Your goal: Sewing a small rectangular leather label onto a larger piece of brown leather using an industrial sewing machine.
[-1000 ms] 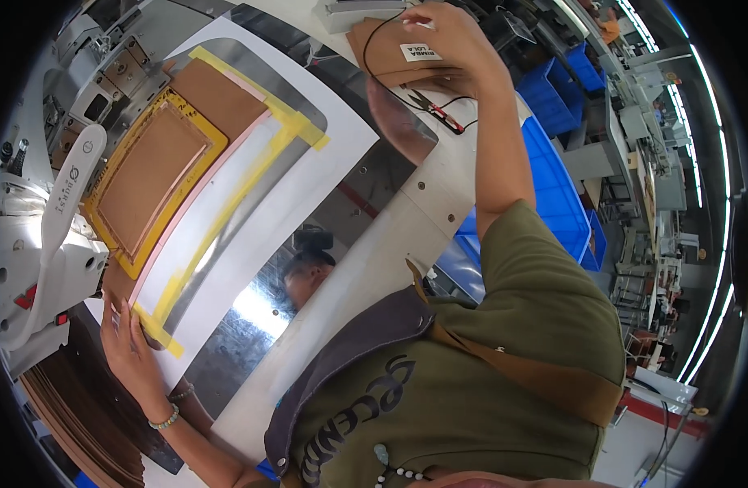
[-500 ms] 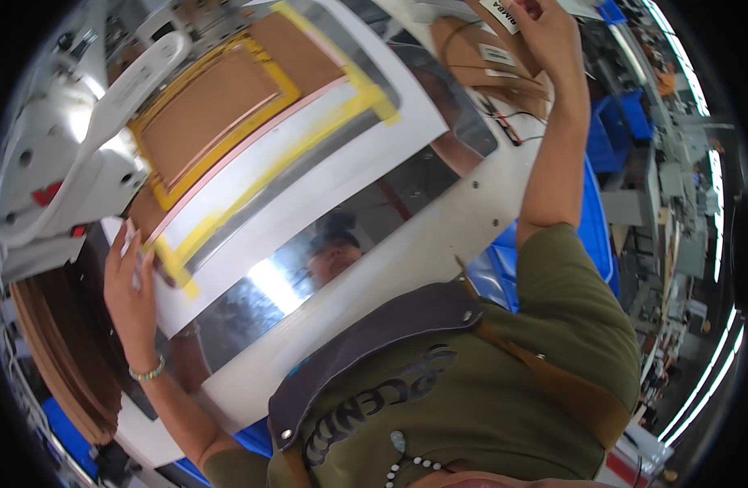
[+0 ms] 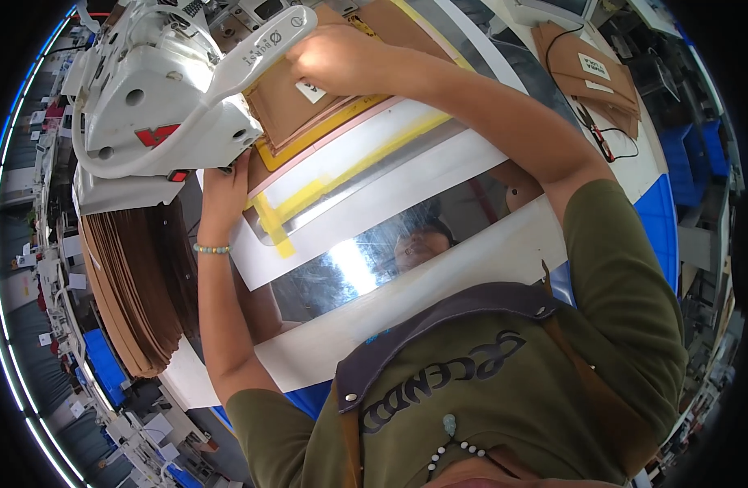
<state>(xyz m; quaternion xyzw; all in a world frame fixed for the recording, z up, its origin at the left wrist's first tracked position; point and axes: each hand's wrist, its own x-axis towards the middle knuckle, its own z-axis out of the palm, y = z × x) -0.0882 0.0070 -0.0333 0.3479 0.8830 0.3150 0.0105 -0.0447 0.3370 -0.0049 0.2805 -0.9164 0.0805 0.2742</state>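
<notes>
My right hand (image 3: 333, 65) has its fingers closed on a brown piece with a white label (image 3: 311, 92), over a yellow rectangular frame (image 3: 280, 154) on the layered board, partly under the white machine's arm. My left hand (image 3: 228, 183) rests with fingers stretched at the board's near left end, close beside the machine (image 3: 130, 106), fingertips partly hidden. The board has a pink strip (image 3: 309, 154), yellow tape (image 3: 325, 185) and a white sheet (image 3: 390, 195) over a shiny metal plate (image 3: 309, 289).
Labelled brown pieces (image 3: 614, 93) and red-handled snips (image 3: 602, 142) lie at right, with a black cable. A tall stack of brown sheets (image 3: 126, 293) stands at left. Blue bins (image 3: 654, 220) stand beside the pale table edge (image 3: 504, 260). Rows of other workstations are behind.
My right hand has picked a labelled piece from the pile at right and moved it left over the yellow frame. My left hand stays at the board's end. The view has shifted.
</notes>
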